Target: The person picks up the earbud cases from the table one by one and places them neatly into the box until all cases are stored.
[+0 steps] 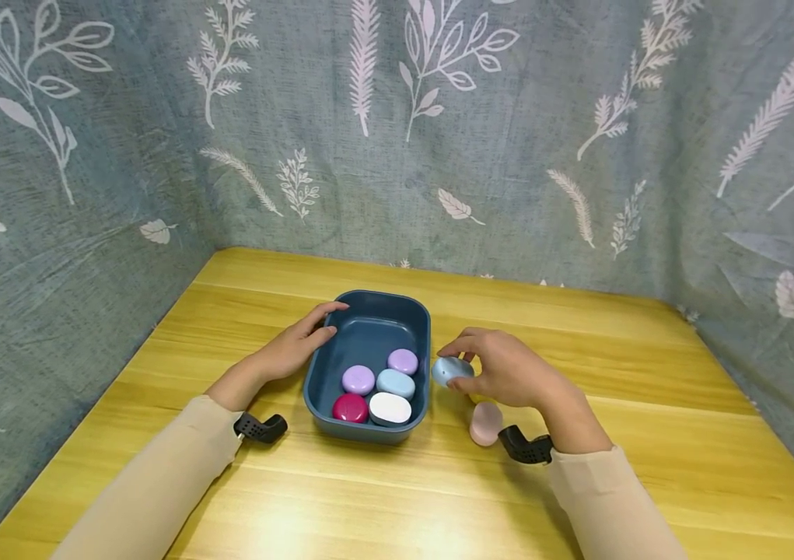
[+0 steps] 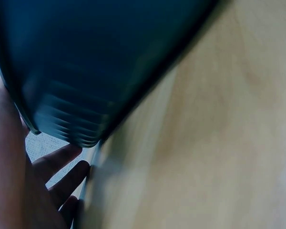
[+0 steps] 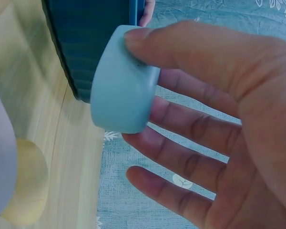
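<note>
Blue oval (image 1: pixel 451 370) in right hand (image 1: pixel 512 365) points lengthwise toward the tray (image 1: pixel 372 338)

one blue bin (image 1: pixel 376 334), eight rounded pieces (image 1: pixel 358 380), two hands (image 1: pixel 508 369)

We see the right hand (image 3: pixel 248 117) pinching a light-blue rounded block (image 3: pixel 121 88) between thumb and fingers; beyond it stands a dark-blue bin (image 3: pixel 88 43). A yellow block (image 3: pixel 34 183) and a pale-lilac block (image 3: pixel 0 162) lie apart from the hand.
</note>
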The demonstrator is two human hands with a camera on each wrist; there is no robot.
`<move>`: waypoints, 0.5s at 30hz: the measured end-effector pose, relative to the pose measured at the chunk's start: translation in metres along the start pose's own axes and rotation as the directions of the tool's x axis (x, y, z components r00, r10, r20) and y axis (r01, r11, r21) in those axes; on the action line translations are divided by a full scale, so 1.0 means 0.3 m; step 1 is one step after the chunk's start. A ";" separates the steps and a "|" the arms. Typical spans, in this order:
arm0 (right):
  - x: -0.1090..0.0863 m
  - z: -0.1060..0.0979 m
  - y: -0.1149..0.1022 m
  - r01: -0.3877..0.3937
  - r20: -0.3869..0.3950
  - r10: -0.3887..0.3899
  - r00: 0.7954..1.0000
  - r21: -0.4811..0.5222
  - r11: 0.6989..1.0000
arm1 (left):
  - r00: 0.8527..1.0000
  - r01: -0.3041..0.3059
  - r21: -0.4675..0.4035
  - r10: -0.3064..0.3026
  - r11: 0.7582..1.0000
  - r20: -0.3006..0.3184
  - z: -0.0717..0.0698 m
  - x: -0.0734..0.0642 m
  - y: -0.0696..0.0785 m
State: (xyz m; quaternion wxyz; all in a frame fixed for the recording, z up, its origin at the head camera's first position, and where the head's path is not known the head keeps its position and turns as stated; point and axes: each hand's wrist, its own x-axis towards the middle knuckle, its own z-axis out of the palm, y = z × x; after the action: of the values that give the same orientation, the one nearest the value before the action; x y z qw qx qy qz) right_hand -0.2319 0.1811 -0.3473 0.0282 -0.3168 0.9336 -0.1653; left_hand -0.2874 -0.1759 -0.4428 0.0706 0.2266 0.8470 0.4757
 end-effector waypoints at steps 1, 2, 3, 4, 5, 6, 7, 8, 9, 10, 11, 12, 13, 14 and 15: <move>0.000 0.000 0.000 0.006 -0.005 -0.006 1.000 -0.005 1.000 | 1.000 0.001 -0.005 -0.001 1.000 -0.001 0.001 0.002 0.001; 0.001 0.000 0.000 0.013 -0.011 -0.014 1.000 -0.013 1.000 | 1.000 0.001 -0.008 -0.001 1.000 -0.001 0.001 0.003 0.001; 0.001 -0.001 0.001 0.017 -0.017 -0.017 1.000 -0.019 1.000 | 1.000 0.004 -0.009 -0.004 1.000 -0.003 0.002 0.005 0.002; 0.001 -0.001 0.001 0.020 -0.022 -0.021 1.000 -0.025 0.999 | 1.000 0.006 -0.011 -0.006 1.000 -0.006 0.002 0.008 0.003; 0.001 -0.001 0.003 0.022 -0.028 -0.023 0.999 -0.032 0.999 | 1.000 0.009 -0.012 -0.010 1.000 -0.009 0.003 0.009 0.003; 0.001 -0.002 0.004 0.023 -0.031 -0.024 0.999 -0.033 0.999 | 1.000 0.008 -0.008 -0.008 1.000 -0.009 0.003 0.010 0.004; 0.001 -0.002 0.005 0.021 -0.033 -0.022 0.999 -0.032 0.999 | 1.000 0.009 -0.005 -0.009 1.000 -0.011 0.003 0.010 0.004; 0.002 -0.003 0.005 0.021 -0.037 -0.023 0.999 -0.035 0.999 | 1.000 0.010 -0.001 -0.010 1.000 -0.011 0.004 0.009 0.004; 0.002 -0.004 0.006 0.016 -0.042 -0.017 0.999 -0.033 0.999 | 1.000 0.010 0.001 -0.010 1.000 -0.011 0.004 0.008 0.005; 0.003 -0.005 0.006 0.017 -0.047 -0.018 0.999 -0.033 0.999 | 1.000 0.009 0.002 -0.009 1.000 -0.011 0.004 0.006 0.004; 0.004 -0.006 0.006 0.019 -0.053 -0.020 0.998 -0.033 0.999 | 1.000 0.009 0.006 -0.009 1.000 -0.009 0.004 0.004 0.003; 0.006 -0.006 0.007 0.020 -0.057 -0.022 0.998 -0.033 0.999 | 1.000 0.009 0.008 -0.009 1.000 -0.009 0.003 0.002 0.002; 0.008 -0.006 0.007 0.023 -0.062 -0.025 0.998 -0.034 0.999 | 1.000 0.011 0.009 -0.011 1.000 -0.010 0.003 0.001 0.000; 0.010 -0.007 0.007 0.026 -0.067 -0.028 0.997 -0.036 0.999 | 1.000 0.009 0.009 -0.009 1.000 -0.009 0.002 -0.001 -0.002; 0.013 -0.007 0.007 0.028 -0.069 -0.030 0.997 -0.038 0.999 | 1.000 0.007 0.008 -0.007 1.000 -0.008 0.002 -0.003 -0.005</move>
State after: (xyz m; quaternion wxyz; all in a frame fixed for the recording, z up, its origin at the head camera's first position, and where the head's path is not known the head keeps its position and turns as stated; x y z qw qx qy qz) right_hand -0.2365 0.1809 -0.3459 -0.0124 -0.3250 0.9321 -0.1593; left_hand -0.2870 -0.1765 -0.4443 0.0679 0.2218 0.8501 0.4729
